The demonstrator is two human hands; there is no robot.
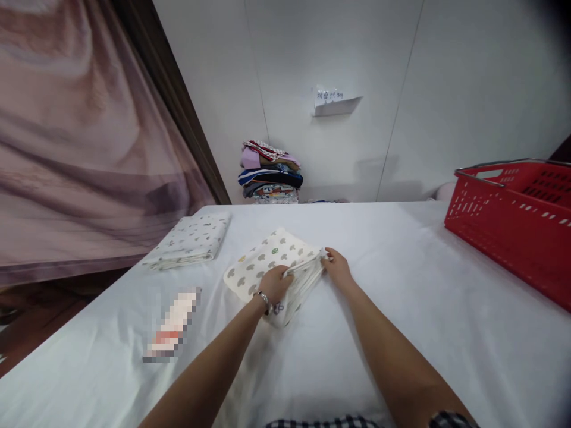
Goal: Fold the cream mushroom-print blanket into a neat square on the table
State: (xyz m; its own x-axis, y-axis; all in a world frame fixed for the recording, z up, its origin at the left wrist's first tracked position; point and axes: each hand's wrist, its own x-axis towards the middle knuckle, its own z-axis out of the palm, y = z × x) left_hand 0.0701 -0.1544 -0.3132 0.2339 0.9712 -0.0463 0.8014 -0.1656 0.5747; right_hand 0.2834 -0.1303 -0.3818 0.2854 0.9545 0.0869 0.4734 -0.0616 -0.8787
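A folded cream cloth with a grey leaf print (263, 261) lies in the middle of the white table (383, 285). My left hand (275, 284), with a bracelet at the wrist, is closed on the cloth's near right edge. My right hand (337, 267) pinches the far corner of that same edge. Both forearms reach in from the bottom of the view.
A second folded printed cloth (191, 240) lies to the left. A stack of folded clothes (270, 172) sits against the back wall. A red plastic basket (513, 220) stands at the right. A blurred-out flat item (173, 324) lies near left. A pink curtain (80, 137) hangs left.
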